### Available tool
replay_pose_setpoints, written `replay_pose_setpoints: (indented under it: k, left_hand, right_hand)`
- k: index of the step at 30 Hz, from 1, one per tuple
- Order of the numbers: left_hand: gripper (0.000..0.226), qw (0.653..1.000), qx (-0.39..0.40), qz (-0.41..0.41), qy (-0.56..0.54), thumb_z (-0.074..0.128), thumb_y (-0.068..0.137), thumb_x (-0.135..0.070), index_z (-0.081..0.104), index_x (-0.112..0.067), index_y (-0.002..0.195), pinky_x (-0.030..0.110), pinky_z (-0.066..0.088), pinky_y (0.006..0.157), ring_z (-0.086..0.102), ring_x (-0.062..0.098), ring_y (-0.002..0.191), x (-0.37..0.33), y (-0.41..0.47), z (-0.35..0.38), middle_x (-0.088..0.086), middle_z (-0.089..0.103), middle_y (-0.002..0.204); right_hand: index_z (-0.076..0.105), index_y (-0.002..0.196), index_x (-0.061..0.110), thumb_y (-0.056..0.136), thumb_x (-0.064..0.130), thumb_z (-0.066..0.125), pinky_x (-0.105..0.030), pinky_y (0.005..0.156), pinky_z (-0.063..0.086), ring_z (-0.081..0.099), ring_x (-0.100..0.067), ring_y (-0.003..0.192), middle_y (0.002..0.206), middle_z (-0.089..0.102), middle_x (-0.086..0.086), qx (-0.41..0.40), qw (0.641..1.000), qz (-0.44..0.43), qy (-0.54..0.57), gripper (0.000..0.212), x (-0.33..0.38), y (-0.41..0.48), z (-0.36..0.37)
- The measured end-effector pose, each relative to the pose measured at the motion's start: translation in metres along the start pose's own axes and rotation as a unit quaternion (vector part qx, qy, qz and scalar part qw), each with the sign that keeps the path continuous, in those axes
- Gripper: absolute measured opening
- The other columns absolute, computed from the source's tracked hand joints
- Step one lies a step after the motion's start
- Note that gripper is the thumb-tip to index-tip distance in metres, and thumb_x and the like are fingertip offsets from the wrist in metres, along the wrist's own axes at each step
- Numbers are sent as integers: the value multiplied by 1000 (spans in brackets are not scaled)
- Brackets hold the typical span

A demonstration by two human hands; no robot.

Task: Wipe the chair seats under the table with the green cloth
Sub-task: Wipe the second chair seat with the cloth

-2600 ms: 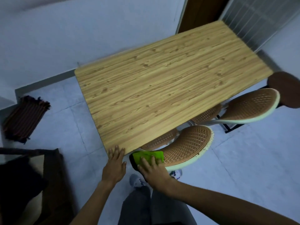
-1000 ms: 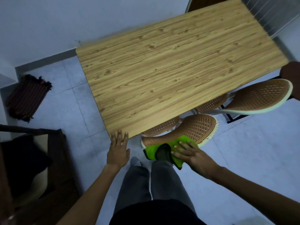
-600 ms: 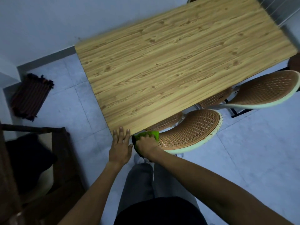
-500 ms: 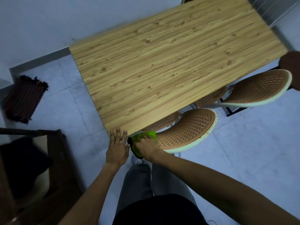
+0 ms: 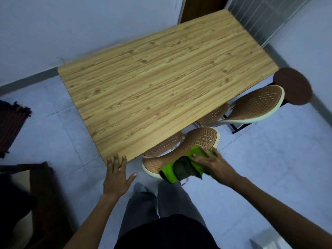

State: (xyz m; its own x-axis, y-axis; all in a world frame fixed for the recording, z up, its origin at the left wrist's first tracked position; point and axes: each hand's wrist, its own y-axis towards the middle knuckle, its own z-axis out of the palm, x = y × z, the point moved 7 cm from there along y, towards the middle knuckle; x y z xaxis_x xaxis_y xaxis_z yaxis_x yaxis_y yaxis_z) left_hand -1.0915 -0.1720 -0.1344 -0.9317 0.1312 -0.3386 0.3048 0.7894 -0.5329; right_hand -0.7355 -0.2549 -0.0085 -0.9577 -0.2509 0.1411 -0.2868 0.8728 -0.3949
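Wood-grain bench [image 5: 161, 83] in the middle of the view, top bare, set on a pale tiled floor [image 5: 269, 168] and close to a light wall [image 5: 89, 24].

Two woven brown chairs pushed in along the right edge of the bench, seats partly tucked beneath it. Near chair [image 5: 197, 141] with its pale-rimmed back curving out toward the legs below; far chair [image 5: 256, 106] beside it, further along the same edge. Round dark stool [image 5: 292, 86] just beyond the far chair, near the bench corner.

Green cloth [image 5: 172, 172] bunched on the near end of the near chair's back, a dark patch showing in its folds, one end hanging over the pale rim. Right hand [image 5: 213, 164] pressed down on the cloth from the right, fingers [image 5: 198, 157] spread over the fabric and holding it against the woven surface.

Left hand [image 5: 116, 175] flat and empty at the near corner of the bench, fingers [image 5: 115, 159] apart and straight, tips touching the bench edge, thumb out to the right.

Grey trousers [image 5: 143, 209] and a socked foot [image 5: 140, 186] directly below, between the two forearms, just short of the near chair.

Dark striped mat [image 5: 10, 126] on the floor at far left, well apart from the bench. Dark wooden furniture [image 5: 41, 194] in the lower left corner, details too dim to tell. White railing [image 5: 260, 18] at top right behind the far end of the bench, beside a brown door frame [image 5: 201, 8].
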Motion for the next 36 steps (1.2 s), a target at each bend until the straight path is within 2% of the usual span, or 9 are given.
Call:
replay_pose_setpoints:
  k: [4, 6, 9, 13, 17, 24, 30, 33, 36]
  left_hand:
    - [113, 999, -1, -48, 11, 2, 70, -89, 6, -17, 157, 59, 9, 119, -5, 42, 151, -6, -3, -8, 18, -4, 165]
    - [105, 997, -9, -72, -14, 13, 75, -85, 10, -19, 157, 59, 7, 120, -2, 40, 152, -16, -6, -10, 18, 1, 165]
    - [93, 997, -38, -13, -61, 23, 84, -79, 21, -18, 154, 58, 16, 121, 8, 36, 152, -60, -12, -11, 16, 14, 164]
    - [86, 994, -38, 32, -93, 15, 89, -75, 26, -19, 154, 48, 13, 122, 7, 29, 153, -131, -24, 1, 11, 16, 165]
    - [77, 995, -90, 11, -36, 10, 97, -65, 45, -13, 142, 52, 30, 116, 34, 36, 143, -174, -21, 3, 13, 45, 151]
    - [65, 981, -157, -110, -32, 24, 97, -55, 58, -12, 132, 50, 30, 115, 43, 35, 135, -184, -16, 6, 12, 58, 139]
    - [49, 970, -203, -136, -3, 37, 97, -43, 62, -14, 128, 51, 32, 113, 49, 37, 132, -189, -16, 4, 13, 61, 135]
    - [50, 968, -204, -145, 12, 36, 97, -42, 62, -15, 129, 52, 32, 112, 48, 40, 131, -190, -15, 6, 14, 61, 135]
    - [51, 969, -191, -159, 12, 33, 97, -45, 61, -17, 130, 53, 31, 113, 46, 41, 133, -188, -16, 9, 14, 60, 137]
  right_hand:
    - [53, 136, 29, 72, -2, 68, -69, 107, 20, 19, -39, 144, 145, 48, 10, -18, 998, 64, -19, 72, -39, -1, -11]
    - [57, 131, 27, 69, 1, 73, -71, 107, 19, 23, -43, 143, 145, 50, 5, -33, 994, 102, -20, 69, -39, 0, -15]
    - [58, 130, 22, 72, 16, 76, -70, 110, 20, 27, -44, 142, 148, 45, -9, -100, 982, 162, 1, 61, -28, -9, -15]
    - [50, 139, 16, 91, 37, 52, -66, 112, 18, 22, -29, 147, 152, 39, -9, -177, 979, 75, 75, 52, 12, -13, 4]
    - [50, 139, 23, 91, 64, 45, -63, 112, 21, 45, -27, 133, 138, 55, -2, -144, 988, 13, 46, 63, 5, 5, 20]
    - [53, 135, 11, 101, 34, 47, -44, 114, 28, 50, -23, 125, 130, 60, -4, -181, 965, -180, 67, 42, -48, 8, 24]
    - [52, 135, 12, 101, 40, 32, -48, 119, 19, 35, -29, 140, 141, 53, -8, -147, 957, -50, 246, 49, -145, 32, 11]
    - [51, 136, 14, 101, 31, 39, -31, 100, 41, 48, -33, 130, 138, 55, -14, -131, 935, 20, 328, 41, -173, 49, 2]
    - [57, 127, 9, 102, 17, 44, -18, 70, 36, 65, -34, 96, 109, 68, -17, -121, 933, 24, 337, 30, -174, 64, -6]
